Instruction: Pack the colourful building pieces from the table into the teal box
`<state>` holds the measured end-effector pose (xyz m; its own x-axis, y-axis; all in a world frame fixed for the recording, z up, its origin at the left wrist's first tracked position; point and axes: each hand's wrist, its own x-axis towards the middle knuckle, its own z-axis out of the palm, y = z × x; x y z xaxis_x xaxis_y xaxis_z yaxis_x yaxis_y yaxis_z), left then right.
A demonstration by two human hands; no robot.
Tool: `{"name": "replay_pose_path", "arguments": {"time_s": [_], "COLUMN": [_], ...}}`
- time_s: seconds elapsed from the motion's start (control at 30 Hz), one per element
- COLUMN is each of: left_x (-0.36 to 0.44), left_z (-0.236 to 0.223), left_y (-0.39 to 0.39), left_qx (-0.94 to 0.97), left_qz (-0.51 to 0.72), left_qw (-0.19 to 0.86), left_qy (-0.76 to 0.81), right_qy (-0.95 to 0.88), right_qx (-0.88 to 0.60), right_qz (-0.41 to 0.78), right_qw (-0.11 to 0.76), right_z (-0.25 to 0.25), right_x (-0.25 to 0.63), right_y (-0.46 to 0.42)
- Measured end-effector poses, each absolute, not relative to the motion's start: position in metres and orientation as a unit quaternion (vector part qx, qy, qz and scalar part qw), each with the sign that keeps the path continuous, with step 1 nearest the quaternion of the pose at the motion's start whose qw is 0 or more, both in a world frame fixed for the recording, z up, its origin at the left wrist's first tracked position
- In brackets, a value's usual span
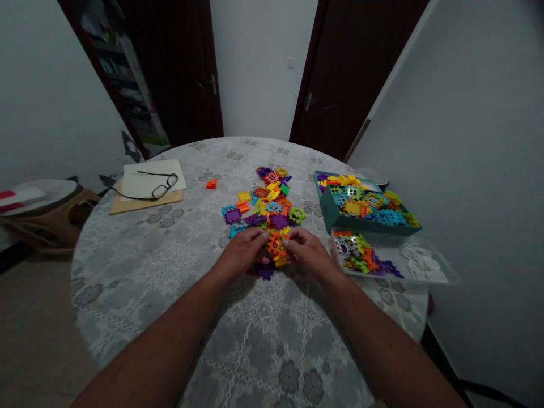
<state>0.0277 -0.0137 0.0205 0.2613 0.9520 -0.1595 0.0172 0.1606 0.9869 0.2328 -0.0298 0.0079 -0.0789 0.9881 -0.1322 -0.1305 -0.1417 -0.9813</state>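
Between my two hands is an orange and yellow assembly of plastic building pieces (277,245). My left hand (249,247) grips its left side, thumb and fingers closed on it. On the other side my right hand (306,249) pinches the same assembly. Dark purple pieces (266,272) lie just below it, close to my left fingers. Beyond my hands spreads a pile of interlocking pieces (272,207) in yellow, orange, blue, purple and green. My fingers partly cover the assembly and the pile's near edge.
A teal box (369,224) full of coloured pieces stands at the right. In front of it is a clear plastic tray (442,266) of sorted pieces. Glasses (160,191) rest on papers (178,173) at the left. One orange piece (211,183) lies apart on the round table (140,272).
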Motion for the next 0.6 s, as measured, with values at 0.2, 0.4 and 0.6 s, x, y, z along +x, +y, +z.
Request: {"name": "replay_pose_path", "arguments": {"time_s": [0.2,0.4,0.6], "left_x": [0.033,0.0283,0.0261], "left_z": [0.0228,0.0249,0.0251], "left_y": [-0.0178,-0.0185,-0.02], "left_qx": [0.435,0.409,0.497], "left_qz": [0.419,0.376,0.324], "left_qw": [0.675,0.739,0.702], "left_qy": [0.423,0.38,0.393], "right_qy": [-0.404,-0.41,-0.436], "right_qx": [-0.455,-0.453,-0.47], "right_qz": [0.628,0.633,0.636], "right_qw": [0.486,0.475,0.43], "right_z": [0.0067,0.0058,0.0044], "right_x": [0.226,0.2256,0.2255], "right_y": [-0.031,-0.0333,-0.0334]}}
